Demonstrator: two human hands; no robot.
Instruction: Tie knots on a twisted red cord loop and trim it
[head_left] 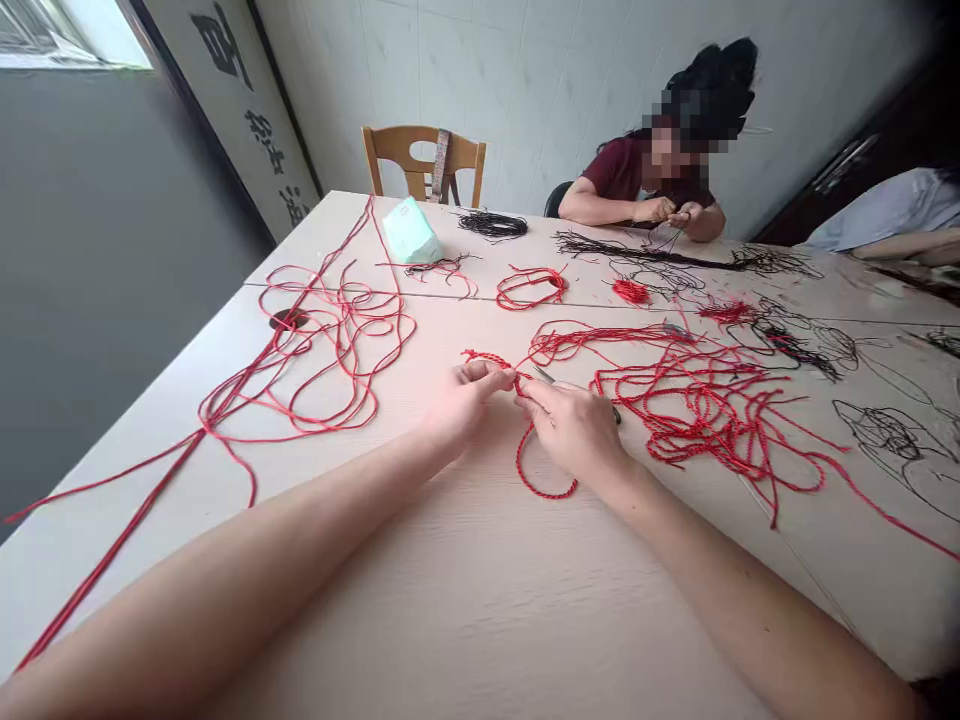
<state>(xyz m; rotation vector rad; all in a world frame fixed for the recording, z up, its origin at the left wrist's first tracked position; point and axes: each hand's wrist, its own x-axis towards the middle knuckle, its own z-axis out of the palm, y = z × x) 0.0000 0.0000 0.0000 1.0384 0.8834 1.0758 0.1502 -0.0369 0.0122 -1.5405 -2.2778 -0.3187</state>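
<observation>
I have the left hand (465, 405) and right hand (571, 430) together, both pinching a twisted red cord (546, 487), its loop lying on the table (480, 590) just nearer me.

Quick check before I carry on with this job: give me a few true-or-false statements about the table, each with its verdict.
1. The left hand and right hand pinch a twisted red cord. True.
2. The scissors lie beside the left hand. False: they lie at the right hand, partly under it.
3. The seated person across the table has both hands at black cord. True.
4. Someone sits on the wooden chair at the far end. False: only a strap hangs over its back.
</observation>
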